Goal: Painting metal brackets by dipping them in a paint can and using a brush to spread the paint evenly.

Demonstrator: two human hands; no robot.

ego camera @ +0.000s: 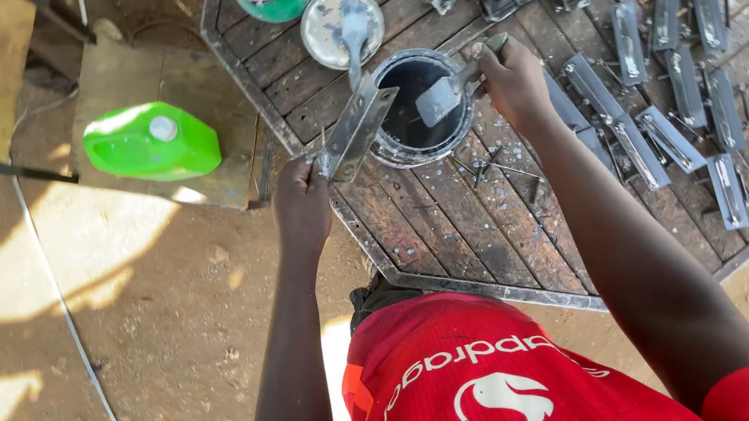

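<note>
Red shirt [486,395] nearest, left hand [301,207] gripping metal bracket [359,127], right hand [513,81] gripping paintbrush [451,91] over paint can [418,107]

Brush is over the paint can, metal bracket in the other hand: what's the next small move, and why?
Probably bring the paintbrush across onto the metal bracket: the right hand holds its grey-coated bristles over the open paint can, and the left hand tilts the bracket beside the rim.

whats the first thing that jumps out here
Mid-frame, the right hand dips a paintbrush into an open paint can, while the left hand holds a grey metal bracket beside it. A bright green jug lies on the left.
</note>
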